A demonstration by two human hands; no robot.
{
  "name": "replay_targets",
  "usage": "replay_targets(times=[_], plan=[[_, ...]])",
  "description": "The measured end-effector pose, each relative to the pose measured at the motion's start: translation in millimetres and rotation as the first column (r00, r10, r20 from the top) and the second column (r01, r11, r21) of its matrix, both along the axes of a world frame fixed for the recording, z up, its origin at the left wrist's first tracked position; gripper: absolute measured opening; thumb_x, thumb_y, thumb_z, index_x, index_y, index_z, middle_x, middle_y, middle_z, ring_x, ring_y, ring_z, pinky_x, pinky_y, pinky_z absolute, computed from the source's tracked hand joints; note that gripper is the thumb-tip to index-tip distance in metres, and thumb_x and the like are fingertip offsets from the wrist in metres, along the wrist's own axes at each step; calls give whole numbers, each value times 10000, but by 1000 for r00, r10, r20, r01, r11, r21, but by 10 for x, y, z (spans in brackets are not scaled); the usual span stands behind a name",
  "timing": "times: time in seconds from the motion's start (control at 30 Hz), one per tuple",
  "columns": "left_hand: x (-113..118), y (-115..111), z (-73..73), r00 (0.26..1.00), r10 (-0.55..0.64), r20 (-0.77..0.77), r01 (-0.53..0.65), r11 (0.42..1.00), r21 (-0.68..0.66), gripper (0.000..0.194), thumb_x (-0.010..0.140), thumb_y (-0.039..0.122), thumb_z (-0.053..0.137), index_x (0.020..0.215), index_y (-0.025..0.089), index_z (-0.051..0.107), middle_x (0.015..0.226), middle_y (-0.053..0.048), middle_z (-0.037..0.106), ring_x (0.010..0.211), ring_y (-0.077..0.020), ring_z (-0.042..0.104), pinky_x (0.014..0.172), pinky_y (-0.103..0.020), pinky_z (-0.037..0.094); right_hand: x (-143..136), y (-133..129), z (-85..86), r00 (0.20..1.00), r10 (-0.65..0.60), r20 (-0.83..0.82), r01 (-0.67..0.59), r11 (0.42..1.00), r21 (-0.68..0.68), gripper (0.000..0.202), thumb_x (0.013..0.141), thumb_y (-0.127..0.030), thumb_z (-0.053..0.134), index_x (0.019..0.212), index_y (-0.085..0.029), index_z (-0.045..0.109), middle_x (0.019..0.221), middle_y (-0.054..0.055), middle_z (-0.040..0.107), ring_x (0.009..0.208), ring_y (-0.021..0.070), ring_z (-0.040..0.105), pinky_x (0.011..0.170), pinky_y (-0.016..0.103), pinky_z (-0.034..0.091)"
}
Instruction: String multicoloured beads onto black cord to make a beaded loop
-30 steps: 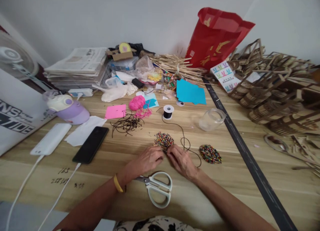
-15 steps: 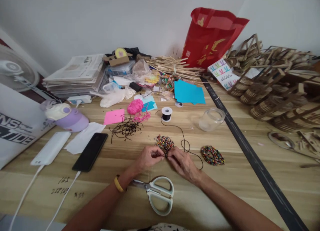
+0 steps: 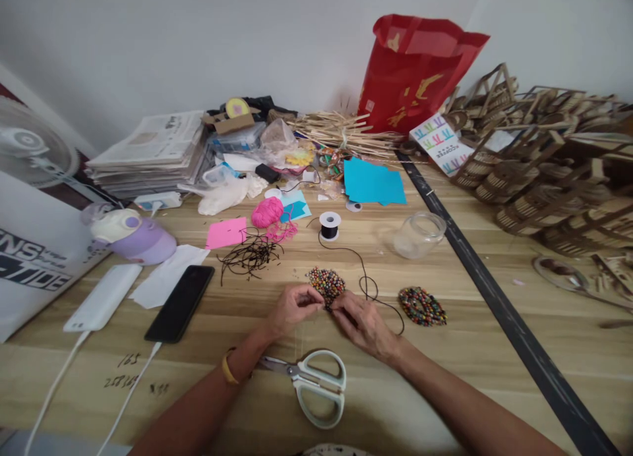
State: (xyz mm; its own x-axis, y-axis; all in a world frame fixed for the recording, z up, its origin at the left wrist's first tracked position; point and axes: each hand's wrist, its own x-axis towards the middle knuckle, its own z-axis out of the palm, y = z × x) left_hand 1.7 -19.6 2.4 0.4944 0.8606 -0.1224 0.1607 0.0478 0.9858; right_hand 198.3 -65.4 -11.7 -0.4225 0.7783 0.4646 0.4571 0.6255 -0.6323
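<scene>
A small pile of multicoloured beads lies on the wooden table in front of both hands. My left hand is at its near left edge, thumb and forefinger pinched together; what sits between them is too small to make out. From the right, my right hand meets the near edge of the pile with bent, closed fingertips, and what they grip is hidden. Faint thin lines, perhaps thread, run down below my left hand. Scissors with white handles lie just below the hands. Coiled strings of beads rest to the right.
A spool of black cord stands behind the beads, its loose end trailing right. A glass jar is farther right. Cut black cords, pink yarn and a phone lie left. Small woven baskets crowd the right side.
The camera view has shifted slightly. Both hands stay at the near edge of the bead pile, with only tiny finger movement.
</scene>
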Motion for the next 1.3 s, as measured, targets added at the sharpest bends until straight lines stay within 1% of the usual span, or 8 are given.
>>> replay_targets(times=[0.1, 0.27, 0.57, 0.77, 1.07, 1.17, 1.3], plan=[[-19, 17, -28, 999, -11, 35, 12, 999, -42, 170, 681, 239, 716, 758, 110, 635, 750, -42, 670, 721, -136, 603, 702, -243, 459, 0, 2, 12, 1000, -3, 1, 3, 1000, -7, 117, 942, -168, 426, 912, -187, 537, 812, 68, 599, 733, 171, 566, 656, 269, 449], [-33, 41, -79, 996, -29, 79, 34, 997, -72, 205, 665, 258, 738, 762, 106, 640, 733, -39, 674, 696, -128, 598, 684, -236, 446, 6, -3, 45, 1000, -2, -12, 2, 1000, -22, 133, 948, -183, 415, 886, -186, 533, 796, 62, 588, 714, 167, 550, 644, 266, 439], [-23, 20, -39, 998, -22, 57, 29, 992, -123, 215, 645, 251, 759, 754, 108, 641, 740, -30, 666, 707, -125, 597, 699, -236, 450, 15, 4, 26, 1000, -23, 5, 23, 999, -33, 128, 936, -154, 418, 866, -187, 520, 789, 55, 572, 707, 163, 527, 646, 272, 421], [-22, 11, -49, 998, -27, 56, 32, 994, -107, 221, 644, 263, 761, 761, 110, 653, 765, -40, 674, 724, -132, 604, 715, -245, 457, 12, 12, 11, 999, -27, 22, 28, 999, -30, 130, 939, -160, 417, 877, -189, 527, 791, 58, 583, 703, 165, 534, 642, 272, 424], [-22, 17, -42, 999, -35, 28, 38, 992, -121, 221, 639, 264, 759, 765, 108, 667, 776, -46, 684, 729, -136, 609, 729, -252, 463, 7, 17, -16, 999, -35, 41, 36, 999, -33, 128, 937, -171, 428, 864, -188, 532, 777, 51, 581, 687, 160, 539, 630, 261, 420], [-21, 13, -41, 998, -41, 38, 44, 993, -110, 218, 642, 266, 755, 765, 107, 670, 764, -46, 683, 710, -132, 605, 706, -245, 461, 3, 15, -3, 999, -31, 33, 32, 999, -33, 124, 936, -173, 430, 866, -187, 531, 778, 54, 584, 679, 161, 539, 624, 261, 424], [-21, 8, -27, 998, -48, 34, 51, 993, -102, 204, 650, 262, 749, 764, 108, 678, 767, -49, 688, 716, -135, 608, 716, -249, 465, -1, 14, 20, 999, -18, 31, 19, 999, -31, 126, 938, -166, 422, 872, -187, 526, 784, 58, 586, 685, 164, 542, 626, 265, 432]])
